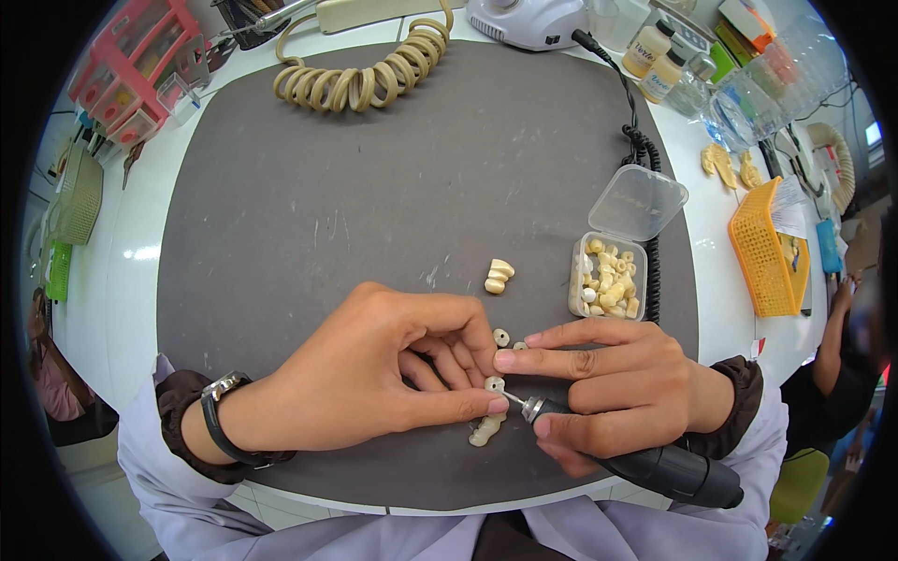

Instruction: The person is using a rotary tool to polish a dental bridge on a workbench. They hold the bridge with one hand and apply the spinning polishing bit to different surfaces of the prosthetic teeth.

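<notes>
My left hand (pixel 412 374) pinches a small pale tooth-shaped piece (pixel 495 384) between thumb and index finger. In my right hand (pixel 617 383) is a black rotary handpiece (pixel 664 467), its thin bit at that piece, with my fingertips near my left index finger. Below my left thumb lies a translucent pale piece of joined tooth shapes (pixel 486 430). Small pieces with holes (pixel 501 337) lie just beyond my fingers. A cream block of joined tooth shapes (pixel 499 276) sits on the grey mat (pixel 393 206), left of an open clear box (pixel 578 280) of cream tooth-like pieces.
A coiled beige hose (pixel 360 84) and white machine (pixel 519 21) are at the back. Pink drawers (pixel 122 75) stand back left; bottles (pixel 647 51), cream moulded pieces (pixel 720 166) and an orange basket (pixel 762 262) are right. Other people (pixel 823 365) appear at both sides.
</notes>
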Motion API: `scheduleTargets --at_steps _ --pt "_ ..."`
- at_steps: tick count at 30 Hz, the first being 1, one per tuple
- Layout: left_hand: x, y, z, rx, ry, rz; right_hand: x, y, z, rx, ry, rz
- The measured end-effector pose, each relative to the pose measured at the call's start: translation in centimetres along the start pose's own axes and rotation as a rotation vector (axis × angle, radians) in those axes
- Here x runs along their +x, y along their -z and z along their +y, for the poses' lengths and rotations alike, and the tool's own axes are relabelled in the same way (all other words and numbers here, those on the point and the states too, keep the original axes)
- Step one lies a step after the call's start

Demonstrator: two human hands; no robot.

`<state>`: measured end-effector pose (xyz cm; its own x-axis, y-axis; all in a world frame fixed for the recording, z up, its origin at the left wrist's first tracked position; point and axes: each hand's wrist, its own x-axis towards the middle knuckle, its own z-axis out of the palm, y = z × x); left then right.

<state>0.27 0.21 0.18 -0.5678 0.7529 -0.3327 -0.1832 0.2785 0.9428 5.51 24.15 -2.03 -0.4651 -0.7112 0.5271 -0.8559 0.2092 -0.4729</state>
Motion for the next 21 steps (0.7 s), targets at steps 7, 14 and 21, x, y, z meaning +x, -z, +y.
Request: scheduleTargets --at_steps 7,14,21 --pt "0.04 0.02 -0.01 0.002 -0.007 -0.004 -0.05 -0.15 0.04 -0.001 -0.006 0.018" --pt "-0.03 -0.01 0.06 0.002 0.011 -0.004 0.08 -0.14 -0.07 0.002 -0.012 0.018" --pt "0.08 -0.08 -0.12 0.002 -0.035 -0.009 -0.08 -0.21 -0.13 -0.006 -0.028 0.021"
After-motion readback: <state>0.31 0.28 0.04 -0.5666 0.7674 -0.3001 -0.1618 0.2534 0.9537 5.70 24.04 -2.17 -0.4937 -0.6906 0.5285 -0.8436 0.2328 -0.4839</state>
